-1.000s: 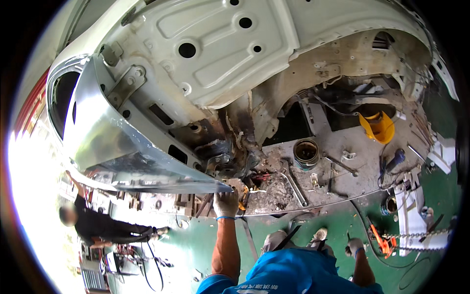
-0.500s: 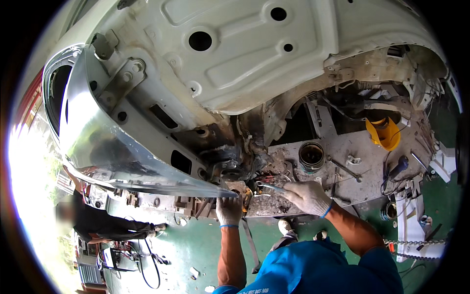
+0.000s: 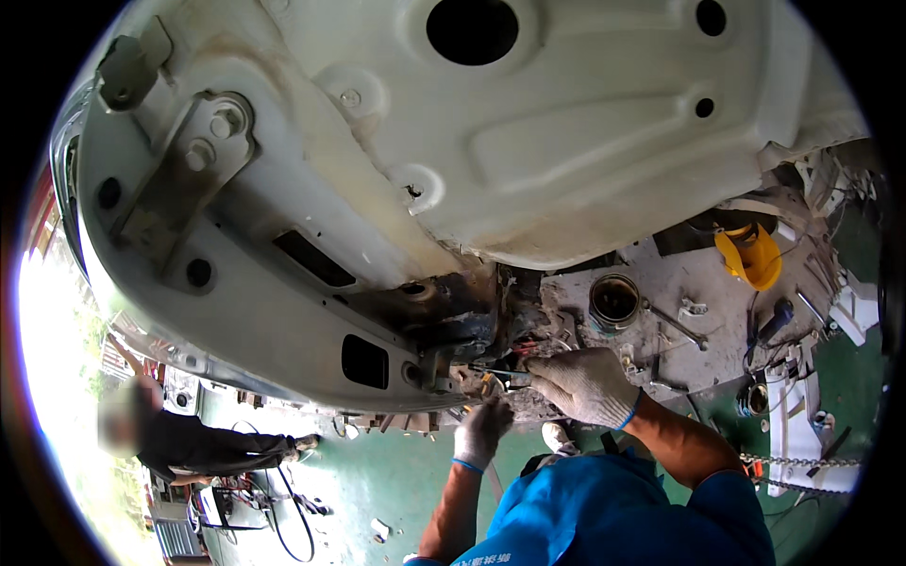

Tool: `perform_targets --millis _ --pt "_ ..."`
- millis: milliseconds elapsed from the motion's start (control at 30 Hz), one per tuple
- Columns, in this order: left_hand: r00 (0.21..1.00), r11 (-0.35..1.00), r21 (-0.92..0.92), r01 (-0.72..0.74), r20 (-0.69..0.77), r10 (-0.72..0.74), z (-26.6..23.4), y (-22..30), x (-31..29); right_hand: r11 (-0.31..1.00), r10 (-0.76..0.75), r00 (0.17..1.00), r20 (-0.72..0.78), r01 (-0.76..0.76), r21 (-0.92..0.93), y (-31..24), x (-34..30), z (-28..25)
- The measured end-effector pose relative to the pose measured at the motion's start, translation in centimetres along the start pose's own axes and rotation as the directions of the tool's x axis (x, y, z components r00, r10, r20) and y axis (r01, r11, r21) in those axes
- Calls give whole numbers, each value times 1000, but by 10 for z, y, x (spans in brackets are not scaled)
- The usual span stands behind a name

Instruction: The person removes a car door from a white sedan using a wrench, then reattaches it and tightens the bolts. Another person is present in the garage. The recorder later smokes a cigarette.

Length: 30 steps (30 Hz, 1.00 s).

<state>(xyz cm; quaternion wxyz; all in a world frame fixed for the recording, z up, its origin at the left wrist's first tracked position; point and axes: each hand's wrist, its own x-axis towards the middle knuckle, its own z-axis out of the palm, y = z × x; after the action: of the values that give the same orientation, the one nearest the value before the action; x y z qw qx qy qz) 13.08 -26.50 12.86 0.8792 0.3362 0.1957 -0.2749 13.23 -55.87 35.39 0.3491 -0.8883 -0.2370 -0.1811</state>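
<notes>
My right hand point(image 3: 590, 387), in a pale knitted glove, is closed around a silver wrench point(image 3: 510, 377). The wrench points left, toward the low front corner of a grey-white car body panel point(image 3: 283, 321). Below that corner is my gloved left hand point(image 3: 482, 434), its fingers curled together; whatever they may hold is hidden. Just above the hands, the joint of the bare metal body point(image 3: 462, 321) looks rusty and dirty, and its details are too dark to make out.
A dirty work surface point(image 3: 590, 274) holds an open can point(image 3: 614, 300), a long wrench point(image 3: 679, 327) and a yellow container point(image 3: 750, 255). A chain point(image 3: 802, 461) hangs at right. Another person point(image 3: 203, 441) is at the left. The car underside point(image 3: 566, 170) overhangs the far side.
My view has come closer to the car body. My left hand has come off the panel's edge and moved down and right. The right hand with the wrench has turned slightly and moved nearer the corner.
</notes>
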Motion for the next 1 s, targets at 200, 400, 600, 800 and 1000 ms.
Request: perform_targets --millis 200,400,600,800,1000 --pt "943 531 779 -333 272 193 145 -8 -66 993 7 993 117 7 -120 -3 22 -15" --pt "867 674 561 -481 190 461 203 4 -95 988 -59 992 109 74 -136 11 10 -21" --pt "856 789 423 -445 -59 514 235 0 -78 967 -97 983 154 130 -220 15 -7 -25" --pt "815 807 133 -576 9 580 246 -6 -66 971 43 925 379 -128 201 25 0 -48" --pt "573 507 508 -696 -33 819 264 -15 -72 995 -103 965 242 102 16 19 25 -44"
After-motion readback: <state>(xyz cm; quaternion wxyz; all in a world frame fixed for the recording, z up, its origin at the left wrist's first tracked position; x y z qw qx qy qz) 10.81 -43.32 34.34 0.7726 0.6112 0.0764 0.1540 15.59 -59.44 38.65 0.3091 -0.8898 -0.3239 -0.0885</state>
